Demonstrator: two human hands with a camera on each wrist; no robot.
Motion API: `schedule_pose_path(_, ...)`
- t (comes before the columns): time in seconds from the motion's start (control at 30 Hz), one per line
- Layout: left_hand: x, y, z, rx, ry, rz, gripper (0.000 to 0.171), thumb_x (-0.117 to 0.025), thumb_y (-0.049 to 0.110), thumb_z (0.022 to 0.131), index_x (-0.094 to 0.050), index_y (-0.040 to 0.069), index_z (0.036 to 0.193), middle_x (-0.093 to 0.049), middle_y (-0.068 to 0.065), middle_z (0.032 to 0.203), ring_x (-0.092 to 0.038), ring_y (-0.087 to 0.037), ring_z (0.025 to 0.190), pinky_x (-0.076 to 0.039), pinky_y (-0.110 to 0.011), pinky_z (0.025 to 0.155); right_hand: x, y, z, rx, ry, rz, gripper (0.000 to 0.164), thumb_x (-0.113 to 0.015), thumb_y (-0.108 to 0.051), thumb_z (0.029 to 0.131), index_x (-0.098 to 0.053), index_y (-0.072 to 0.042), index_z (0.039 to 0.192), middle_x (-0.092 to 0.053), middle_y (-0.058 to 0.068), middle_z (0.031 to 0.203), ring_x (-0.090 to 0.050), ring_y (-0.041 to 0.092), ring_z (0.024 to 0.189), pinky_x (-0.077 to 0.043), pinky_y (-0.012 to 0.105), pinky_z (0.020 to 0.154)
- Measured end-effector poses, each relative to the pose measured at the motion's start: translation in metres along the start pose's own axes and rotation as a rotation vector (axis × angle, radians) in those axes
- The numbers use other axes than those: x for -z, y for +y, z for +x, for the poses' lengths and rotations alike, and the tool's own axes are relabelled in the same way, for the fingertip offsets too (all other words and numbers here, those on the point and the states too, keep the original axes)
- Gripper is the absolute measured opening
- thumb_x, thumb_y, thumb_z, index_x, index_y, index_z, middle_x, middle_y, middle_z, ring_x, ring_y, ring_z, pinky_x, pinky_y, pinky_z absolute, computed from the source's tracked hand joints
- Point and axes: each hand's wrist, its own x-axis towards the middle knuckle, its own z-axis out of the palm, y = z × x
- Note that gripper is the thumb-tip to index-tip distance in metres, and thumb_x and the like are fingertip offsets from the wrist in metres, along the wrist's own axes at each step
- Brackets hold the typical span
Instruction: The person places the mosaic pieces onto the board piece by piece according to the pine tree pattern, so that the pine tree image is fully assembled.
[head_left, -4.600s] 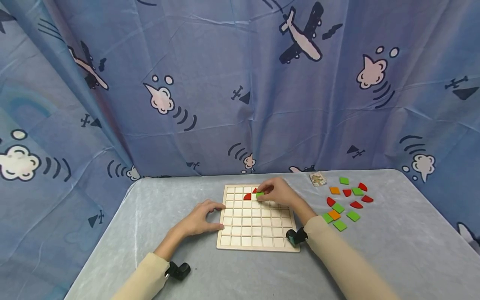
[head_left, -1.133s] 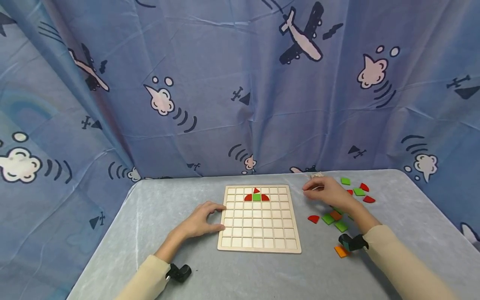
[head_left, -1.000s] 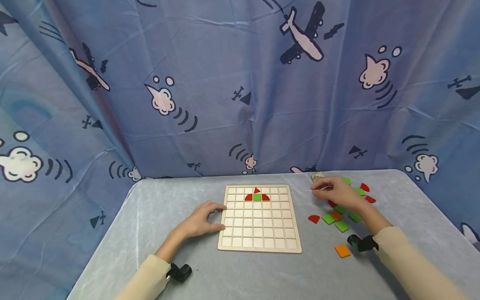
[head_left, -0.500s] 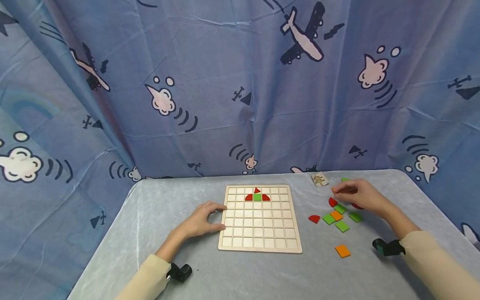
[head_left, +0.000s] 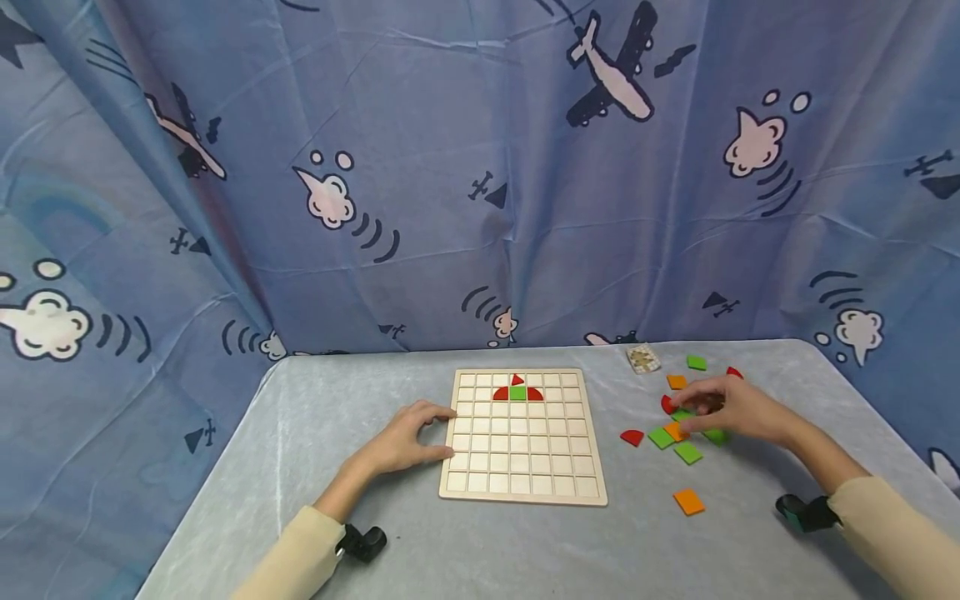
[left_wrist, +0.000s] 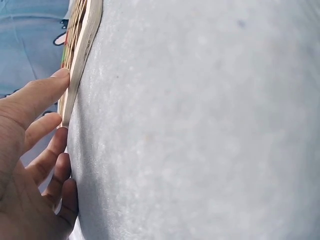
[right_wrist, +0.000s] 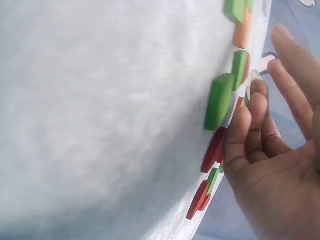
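My left hand [head_left: 405, 437] rests on the table with its thumb and fingertips touching the left edge of a wooden grid board [head_left: 522, 500]. In the board's upper rows lie a red triangle [head_left: 517, 380], a green square tile [head_left: 517, 392] and two red quarter-circle tiles, one either side of the green. My right hand [head_left: 738, 410] hovers low over loose coloured tiles, thumb and fingers apart with nothing between them. Its thumb tip is right by an orange tile [head_left: 675, 431]; its index finger overlaps a red quarter-circle [head_left: 667, 404]. Several green tiles [right_wrist: 219, 102] show beside it in the right wrist view.
A small patterned square [head_left: 642, 358] lies at the back of the grey-covered table. Nearer the front are a separate orange tile [head_left: 688, 502] and a red quarter-circle tile [head_left: 632, 437]. A blue printed curtain [head_left: 420, 208] hangs behind the table.
My right hand has gone from the board, where the green tile now lies, rightward to the loose tiles. In the last half second it moved nearer the front and its fingers spread. The left hand stays.
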Motion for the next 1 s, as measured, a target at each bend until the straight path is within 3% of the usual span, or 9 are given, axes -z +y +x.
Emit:
schedule_pose_path(0.17,-0.0005,-0.0003,-0.0001,0.006,0.001,0.000,0.055,-0.083,0.026,0.088,-0.063,0.010,0.136,-0.058,-0.006,0.126,-0.051,-0.028,0.115,-0.042,-0.049,0.097,-0.0047,0.0037,-0.0048,0.073,-0.039,0.030,0.033,-0.084,-0.011,0.084,-0.073,0.001,0.113,-0.066,0.010,0.095,-0.051,0.019,0.068,-0.043,0.028,0.056)
schedule_pose_path(0.33,-0.0017,-0.0012,0.0010,0.006,0.000,-0.004,0.055,-0.082,0.028,0.088,-0.063,0.011,0.137,-0.058,-0.006,0.126,-0.051,-0.027,0.115,-0.042,-0.049,0.097,-0.0082,0.0057,-0.0060,0.119,-0.047,0.029,0.031,-0.083,-0.008,0.084,-0.072,0.000,0.112,-0.067,0.011,0.097,-0.050,0.019,0.068,-0.043,0.028,0.056)
schedule_pose_path(0.77,-0.0023,-0.0013,0.0006,-0.022,0.016,0.005,0.055,-0.083,0.026,0.087,-0.063,0.009,0.136,-0.059,-0.009,0.125,-0.053,-0.028,0.114,-0.041,-0.049,0.098,-0.0086,0.0018,-0.0027,0.101,-0.069,-0.022,0.025,-0.082,-0.009,0.086,-0.074,-0.003,0.108,-0.064,0.005,0.091,-0.050,0.017,0.066,-0.044,0.026,0.057)
schedule_pose_path(1.0,-0.0016,-0.0024,-0.0005,-0.025,0.024,0.011,0.054,-0.083,0.025,0.087,-0.063,0.009,0.135,-0.060,-0.009,0.126,-0.054,-0.028,0.114,-0.041,-0.049,0.099,-0.0105,0.0002,0.0013,0.047,-0.076,-0.030,0.023,-0.083,-0.011,0.085,-0.074,-0.006,0.105,-0.059,0.001,0.085,-0.049,0.016,0.067,-0.043,0.025,0.057)
